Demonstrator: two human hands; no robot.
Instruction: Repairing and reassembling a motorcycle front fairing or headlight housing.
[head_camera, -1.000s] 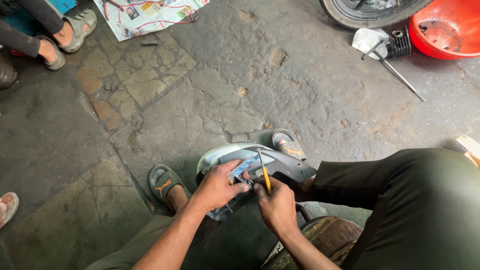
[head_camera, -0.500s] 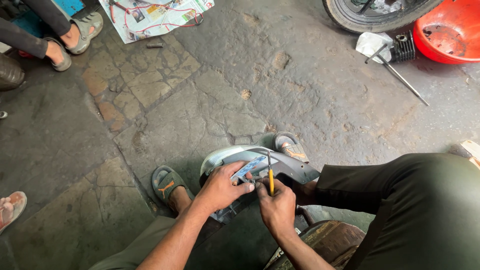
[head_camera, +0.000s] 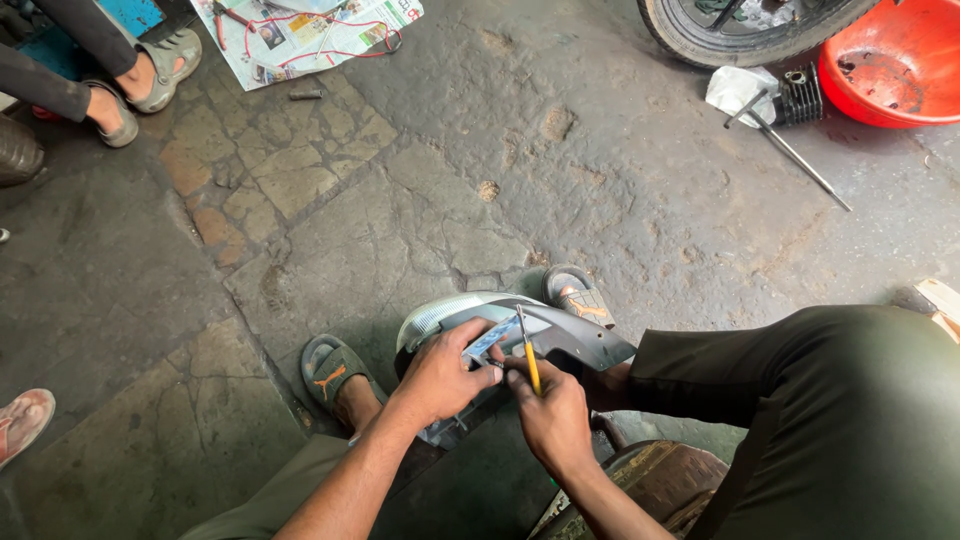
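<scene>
Little has moved since the earlier frame: both hands stay on the grey headlight housing above the sandalled feet. The left hand presses curled fingers onto it. The right hand pinches a yellow screwdriver upright. Far beyond the fingers, a red basin holds dark residue.

Screwdriver tipped slightly more upright, right hand seemingly shifted a little.
</scene>
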